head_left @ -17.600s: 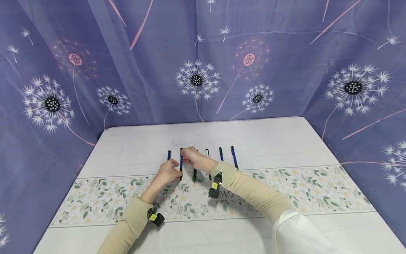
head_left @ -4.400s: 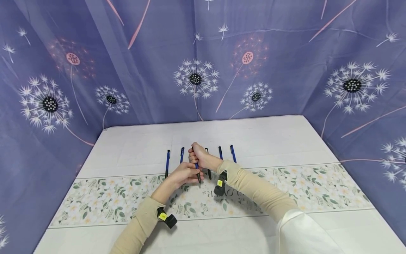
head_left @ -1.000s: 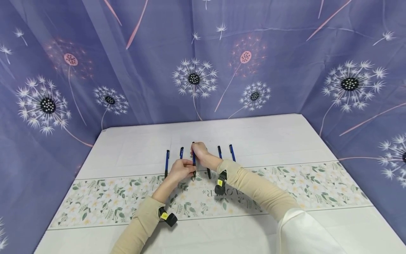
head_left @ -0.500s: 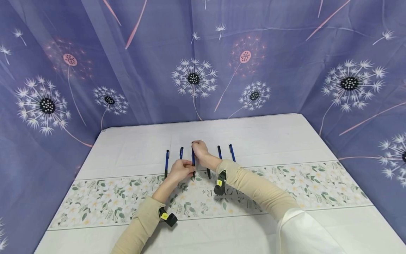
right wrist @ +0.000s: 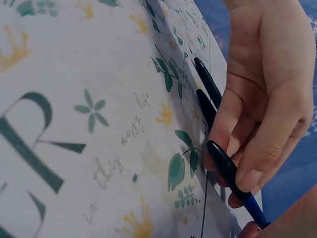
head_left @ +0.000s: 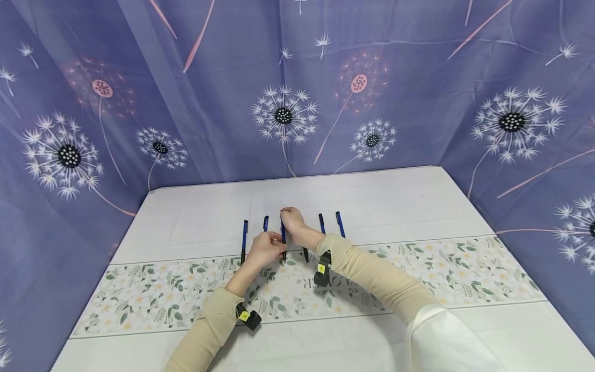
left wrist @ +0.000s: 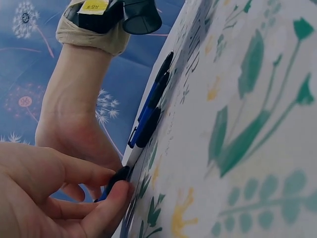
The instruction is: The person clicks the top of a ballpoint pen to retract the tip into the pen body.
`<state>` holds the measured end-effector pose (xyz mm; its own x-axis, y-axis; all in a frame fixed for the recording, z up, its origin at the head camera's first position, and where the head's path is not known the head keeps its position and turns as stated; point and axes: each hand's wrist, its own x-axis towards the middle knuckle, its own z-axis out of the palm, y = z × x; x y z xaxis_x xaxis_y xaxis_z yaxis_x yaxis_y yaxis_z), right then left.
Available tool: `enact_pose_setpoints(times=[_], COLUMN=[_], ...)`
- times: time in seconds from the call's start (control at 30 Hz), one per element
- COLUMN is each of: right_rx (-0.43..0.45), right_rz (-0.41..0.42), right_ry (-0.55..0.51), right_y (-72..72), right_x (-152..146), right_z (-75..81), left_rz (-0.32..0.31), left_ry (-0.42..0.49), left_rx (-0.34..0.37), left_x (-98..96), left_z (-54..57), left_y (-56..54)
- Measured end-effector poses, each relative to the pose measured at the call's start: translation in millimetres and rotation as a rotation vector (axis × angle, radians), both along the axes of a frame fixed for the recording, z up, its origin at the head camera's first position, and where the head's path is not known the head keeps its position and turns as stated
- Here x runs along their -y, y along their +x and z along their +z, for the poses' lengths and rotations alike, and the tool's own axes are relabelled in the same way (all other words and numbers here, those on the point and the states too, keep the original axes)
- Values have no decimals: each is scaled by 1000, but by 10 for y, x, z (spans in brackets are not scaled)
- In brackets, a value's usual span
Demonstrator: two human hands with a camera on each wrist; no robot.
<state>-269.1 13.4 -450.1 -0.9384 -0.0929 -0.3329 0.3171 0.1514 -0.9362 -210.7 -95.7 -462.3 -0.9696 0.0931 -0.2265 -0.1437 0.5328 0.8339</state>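
Observation:
A blue pen with a black grip (head_left: 283,233) lies third from left in a row of pens. My left hand (head_left: 266,249) pinches its black lower end between thumb and fingers, plain in the left wrist view, where the left hand (left wrist: 54,193) is near the camera. At the pen's top end my right hand (head_left: 294,221) holds it with curled fingers, partly hidden in the head view. In the right wrist view the held pen (right wrist: 228,166) slants down, with the left hand (right wrist: 277,99) on it and only a corner of the right hand (right wrist: 292,218) showing.
Left of the held pen lie two blue pens (head_left: 244,241) (head_left: 266,223). Just right of it, a white pen with a dark grip (left wrist: 147,130) is mostly behind my right hand. Two more blue pens (head_left: 322,223) (head_left: 341,224) lie farther right on the white, flower-banded tablecloth (head_left: 395,206).
Much earlier both hands were at the second pen from left. They moved right to the third, which was tilted 4.4 seconds ago and now lies straight in the row. The last second shows little movement.

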Motion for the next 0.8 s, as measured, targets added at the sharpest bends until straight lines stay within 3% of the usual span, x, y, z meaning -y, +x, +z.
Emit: enact_pose_setpoints(times=[0.27, 0.8], right_rx=[8, 13], right_rz=[18, 17], right_ry=[0, 5], right_y=[2, 39], right_x=[9, 31], right_z=[4, -13], left_rz=[-9, 3], left_ry=[-73, -123], left_rx=[-24, -49], left_x=[5, -5], left_z=[22, 34], left_y=[17, 42])
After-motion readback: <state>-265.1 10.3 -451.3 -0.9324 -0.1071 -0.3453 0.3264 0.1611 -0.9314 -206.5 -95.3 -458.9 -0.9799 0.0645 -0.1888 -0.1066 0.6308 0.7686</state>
